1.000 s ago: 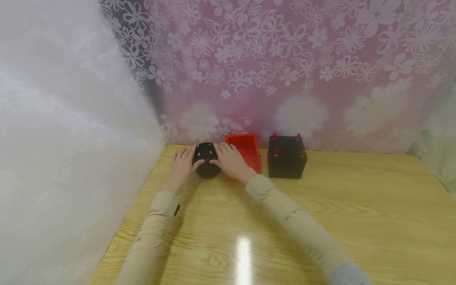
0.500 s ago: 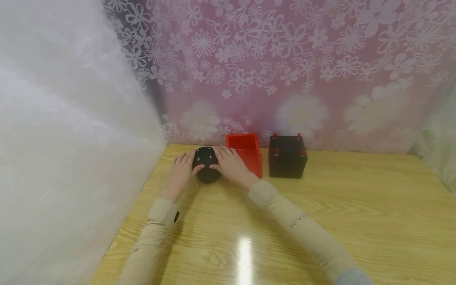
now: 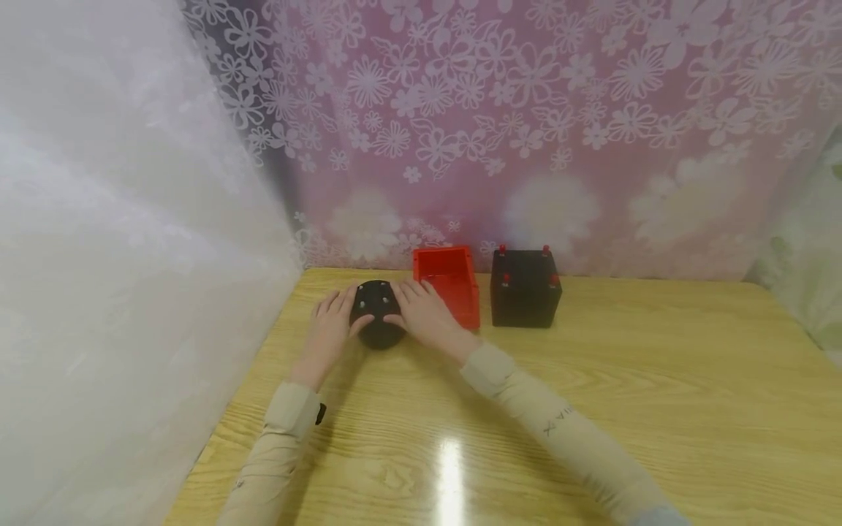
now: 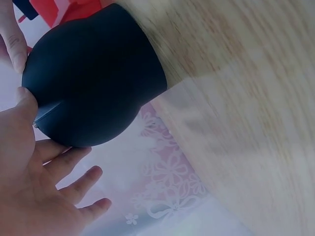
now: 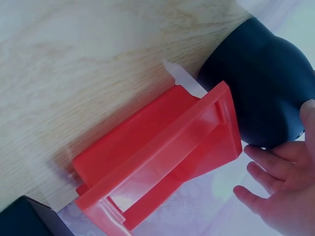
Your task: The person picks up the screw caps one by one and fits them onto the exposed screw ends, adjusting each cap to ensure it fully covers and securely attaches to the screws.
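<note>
Both my hands hold a black rounded object, bulbous with a narrower base and small silvery studs on top, at the far left of the table. My left hand grips its left side, thumb on the near top edge and fingers along the side. On the opposite side my right hand holds it the same way. In the left wrist view the smooth bulging body of the black rounded object shows, its base at the wood. The right wrist view shows my right fingers at its upper edge.
An open red plastic bin stands close to the right of the black object, partly behind my right hand. Further right is a black box with red knobs on top. A floral curtain hangs behind the wooden table; white sheeting borders the left.
Both hands have brought the black rounded object a short way toward me, away from the curtain. The red bin and black box stay in place; the head view has shifted slightly.
</note>
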Demonstrator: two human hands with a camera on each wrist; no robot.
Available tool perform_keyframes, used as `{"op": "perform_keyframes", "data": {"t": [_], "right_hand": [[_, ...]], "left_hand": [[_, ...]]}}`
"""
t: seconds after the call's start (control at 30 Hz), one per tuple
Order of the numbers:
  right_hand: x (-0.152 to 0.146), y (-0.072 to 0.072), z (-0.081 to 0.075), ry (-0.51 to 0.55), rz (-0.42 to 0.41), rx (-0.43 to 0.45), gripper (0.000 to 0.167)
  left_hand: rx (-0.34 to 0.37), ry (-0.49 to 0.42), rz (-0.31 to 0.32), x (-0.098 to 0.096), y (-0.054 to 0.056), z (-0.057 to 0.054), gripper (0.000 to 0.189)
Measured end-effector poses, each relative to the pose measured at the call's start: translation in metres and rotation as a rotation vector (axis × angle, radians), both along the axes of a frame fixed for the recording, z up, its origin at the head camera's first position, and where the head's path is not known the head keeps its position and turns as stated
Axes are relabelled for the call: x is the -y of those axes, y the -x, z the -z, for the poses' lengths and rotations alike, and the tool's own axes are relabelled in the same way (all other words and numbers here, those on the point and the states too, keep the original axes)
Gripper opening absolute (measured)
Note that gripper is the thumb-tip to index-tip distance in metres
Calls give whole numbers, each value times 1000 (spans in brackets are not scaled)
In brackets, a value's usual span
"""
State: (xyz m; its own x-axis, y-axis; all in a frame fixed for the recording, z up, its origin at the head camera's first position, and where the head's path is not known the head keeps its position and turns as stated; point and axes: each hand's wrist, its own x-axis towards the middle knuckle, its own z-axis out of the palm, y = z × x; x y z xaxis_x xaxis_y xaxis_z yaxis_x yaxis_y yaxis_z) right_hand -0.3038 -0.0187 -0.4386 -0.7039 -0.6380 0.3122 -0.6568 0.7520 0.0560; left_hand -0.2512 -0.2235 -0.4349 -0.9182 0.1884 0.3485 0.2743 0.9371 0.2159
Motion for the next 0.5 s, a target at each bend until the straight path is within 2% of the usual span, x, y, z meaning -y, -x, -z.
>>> {"op": "perform_keyframes", "data": {"t": [0.1,0.27,0.5], "right_hand": [[-2,-4,0,4,-1,-5,72],[-4,-11,-2,-14,18,1,72],[-7,-19,-1,32,-4,9,72]], "left_hand": [[-1,3,4,-1,-4,0,73],[-41,12,12,-3,-9,2,72],[-72,2,19,-6,-19,4,73]]}}
